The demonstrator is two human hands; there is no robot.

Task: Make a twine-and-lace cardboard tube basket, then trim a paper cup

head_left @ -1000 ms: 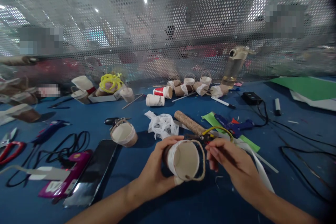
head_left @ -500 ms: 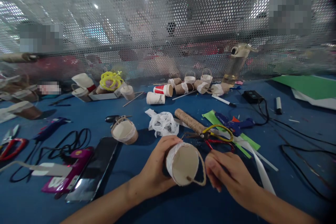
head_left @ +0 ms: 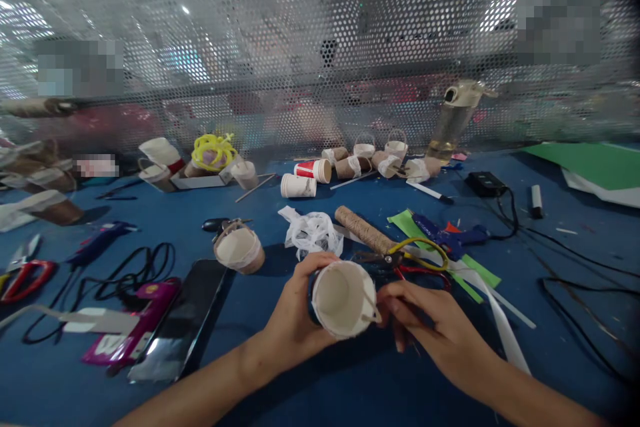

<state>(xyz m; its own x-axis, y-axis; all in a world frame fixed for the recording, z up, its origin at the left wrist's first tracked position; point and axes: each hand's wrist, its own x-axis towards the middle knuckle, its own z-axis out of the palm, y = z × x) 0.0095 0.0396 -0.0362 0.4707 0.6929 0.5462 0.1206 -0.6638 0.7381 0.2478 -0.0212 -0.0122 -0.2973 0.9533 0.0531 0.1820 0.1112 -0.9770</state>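
Note:
My left hand (head_left: 294,312) is wrapped round a paper cup (head_left: 341,299), its mouth tipped toward me. A twine handle (head_left: 371,307) shows at the cup's right rim. Close against that side is my right hand (head_left: 433,320), its fingers bent together; what they pinch, if anything, is hidden. Just behind the hands lie scissors with yellow and red handles (head_left: 420,245), a roll of twine (head_left: 364,228) and a bundle of white ribbon (head_left: 313,233). A similar cup with a handle (head_left: 240,250) stands to the left.
On the left are a phone (head_left: 183,317), a purple power strip (head_left: 137,327), a glue gun (head_left: 103,243) and red-handled scissors (head_left: 30,280). A blue glue gun (head_left: 457,240) with its cord lies right. Several cups, a bottle (head_left: 453,123) and a perforated screen (head_left: 300,33) stand behind.
The cup has tilted and turned in my left hand, so its inside faces me differently and the handle sits closer over the rim. My right hand has moved left against the cup.

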